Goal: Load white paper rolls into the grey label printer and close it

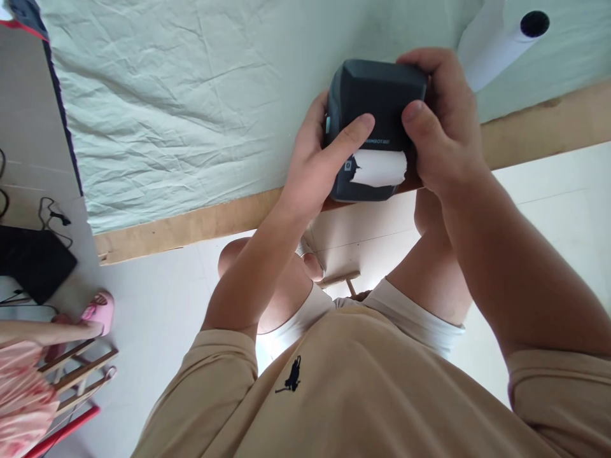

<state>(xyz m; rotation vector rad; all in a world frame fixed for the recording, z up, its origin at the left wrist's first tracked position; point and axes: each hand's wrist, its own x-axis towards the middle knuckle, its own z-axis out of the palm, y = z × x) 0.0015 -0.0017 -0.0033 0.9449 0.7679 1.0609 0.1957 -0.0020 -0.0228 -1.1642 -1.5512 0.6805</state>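
Both of my hands hold a dark label printer (382, 89) above the near edge of the table. My left hand (315, 156) grips its left side, with the thumb lying across the top face. On the other side my right hand (449, 121) is wrapped round the printer, thumb on top near the right edge and fingers behind it. A torn-edged strip of white paper (380, 168) sticks out of the slot at the end facing me. The printer's underside and some of my fingertips are hidden.
A pale green cloth (191, 114) covers the table, whose wooden edge (191, 226) shows in front. A white roll (496, 48) with a dark core lies at upper right. At left are a person's leg with a pink slipper (98, 313), a wooden stool (79, 375) and black cables (55, 216).
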